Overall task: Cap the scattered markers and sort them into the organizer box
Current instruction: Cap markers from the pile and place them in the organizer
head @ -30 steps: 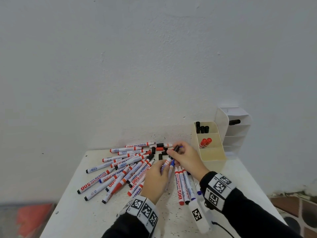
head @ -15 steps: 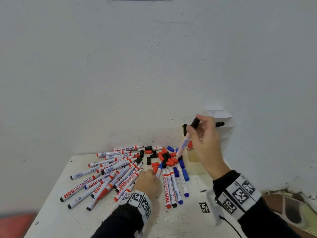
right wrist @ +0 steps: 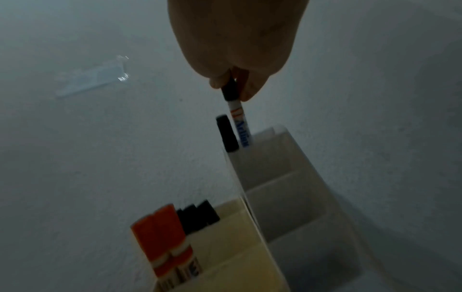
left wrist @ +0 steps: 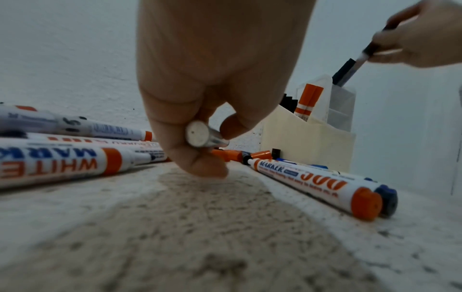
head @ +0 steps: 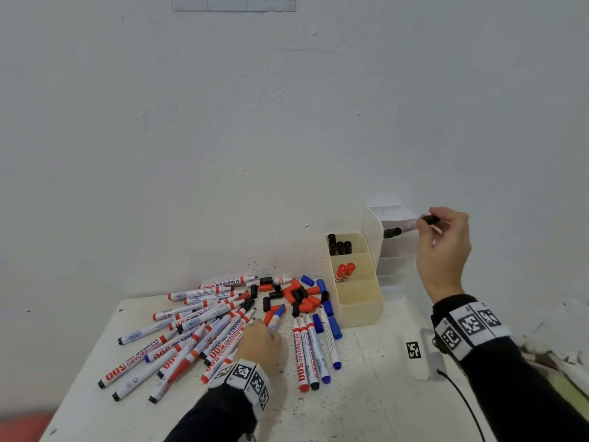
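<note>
My right hand [head: 443, 247] pinches a black-capped marker [right wrist: 236, 116] by its cap, its barrel dipping into the top slot of the clear organizer box [head: 396, 247] beside another black-capped marker [head: 392, 232]. Down at the pile, my left hand [head: 261, 344] grips a blue-tipped uncapped marker [head: 276, 317] whose white end [left wrist: 197, 133] faces the wrist camera. The cream organizer box [head: 358, 301] holds black-capped markers [head: 339, 245] at the back and two red-capped ones [head: 345, 271] in the middle. Scattered uncapped markers [head: 191, 333] cover the white table [head: 366, 397].
Loose red, black and blue caps [head: 299, 296] lie heaped between the marker pile and the cream box. A white tagged device [head: 414, 352] with a cable sits at the table's right. The wall stands right behind the boxes.
My right hand carried the black-capped marker from the pile up and rightward into the clear box's top slot. My left hand stayed at the pile and now holds a blue-tipped marker.
</note>
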A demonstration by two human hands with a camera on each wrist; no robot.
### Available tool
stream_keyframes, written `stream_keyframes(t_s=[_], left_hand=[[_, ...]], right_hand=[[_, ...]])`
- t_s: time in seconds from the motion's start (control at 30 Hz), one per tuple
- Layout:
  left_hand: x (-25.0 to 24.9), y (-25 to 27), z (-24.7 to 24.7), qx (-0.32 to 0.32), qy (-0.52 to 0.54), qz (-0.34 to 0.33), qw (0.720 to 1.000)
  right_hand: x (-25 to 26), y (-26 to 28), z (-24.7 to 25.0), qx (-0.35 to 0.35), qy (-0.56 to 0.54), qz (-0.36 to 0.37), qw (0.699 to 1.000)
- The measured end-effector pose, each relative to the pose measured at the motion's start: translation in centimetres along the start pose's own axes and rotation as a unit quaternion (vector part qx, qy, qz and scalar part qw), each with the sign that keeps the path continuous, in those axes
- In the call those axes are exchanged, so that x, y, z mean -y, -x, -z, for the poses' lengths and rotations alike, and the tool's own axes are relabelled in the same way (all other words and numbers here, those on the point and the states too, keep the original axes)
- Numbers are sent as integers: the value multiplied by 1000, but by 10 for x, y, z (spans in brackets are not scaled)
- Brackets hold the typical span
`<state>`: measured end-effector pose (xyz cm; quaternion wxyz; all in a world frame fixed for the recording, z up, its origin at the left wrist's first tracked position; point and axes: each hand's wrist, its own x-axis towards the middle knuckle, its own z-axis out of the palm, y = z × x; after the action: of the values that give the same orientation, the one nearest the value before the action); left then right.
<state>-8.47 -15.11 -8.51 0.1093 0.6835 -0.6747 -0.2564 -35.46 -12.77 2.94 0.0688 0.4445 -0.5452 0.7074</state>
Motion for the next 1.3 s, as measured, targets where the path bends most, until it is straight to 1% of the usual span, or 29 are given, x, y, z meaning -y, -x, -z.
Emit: stream_keyframes(t_s=[0.1,0.17,0.23,0.37,0.43,0.47,0.5,0.57,0.6,0.63,0.67,0.7,0.73,0.77,0.8,0.83,0.87,0.9,0.93,0.97,1.0,1.03,1.1,1.2,1.3], left_hand=[[3,1,1,-7,23,0,1000],[6,0,0,-11,36,-4,999],[10,-1,1,-14,46,-11,999],[17,0,2,-15,54,-24,998],[19,1,2,-23,61,-29,997],[20,2,2,-27,62,-31,997],[22,2,1,-29,61,-33,997],[25,3,1,-27,59,-41,997],[26,4,1,-27,57,-46,997],[27,4,2,-28,54,-49,997],[27,5,2,-29,50,-51,997],[28,5,3,-31,48,-53,997],[29,5,3,-33,48,-54,997],[29,6,3,-34,49,-55,997],[29,6,3,-36,49,-57,997],[30,7,3,-41,48,-58,996],[31,8,3,-46,46,-60,996],[31,9,3,-51,44,-62,996],[32,10,3,-55,42,-66,995],[33,11,4,-57,41,-70,995],[34,13,4,-58,41,-74,995],[34,15,6,-58,39,-78,995],[35,18,9,-60,34,-82,994],[37,21,11,-63,27,-81,994],[39,24,13,-63,25,-78,995]], right_hand=[[-17,4,-10,87,37,-46,994],[-22,5,-13,129,70,-52,988],[-24,4,-13,152,91,-59,983],[-21,5,-10,190,78,-112,972],[-22,8,-11,202,84,-123,968],[-21,10,-12,187,102,-107,971],[-19,12,-13,153,118,-80,978],[-9,20,-15,57,123,-13,991],[1,25,-16,26,112,23,993],[10,32,-17,25,94,59,993],[19,41,-18,55,68,88,992],[28,50,-19,106,40,96,989],[35,60,-22,169,28,85,982],[41,70,-25,233,44,58,970],[43,79,-29,302,89,18,949],[40,88,-33,374,152,-26,914],[34,97,-36,436,212,-71,872],[26,106,-39,483,261,-109,828],[18,114,-41,516,299,-137,791],[11,121,-43,538,328,-154,761],[7,128,-45,551,350,-157,741],[4,133,-47,555,366,-151,731],[2,141,-49,552,382,-141,727],[1,145,-50,526,392,-140,742],[1,147,-53,492,384,-165,763]])
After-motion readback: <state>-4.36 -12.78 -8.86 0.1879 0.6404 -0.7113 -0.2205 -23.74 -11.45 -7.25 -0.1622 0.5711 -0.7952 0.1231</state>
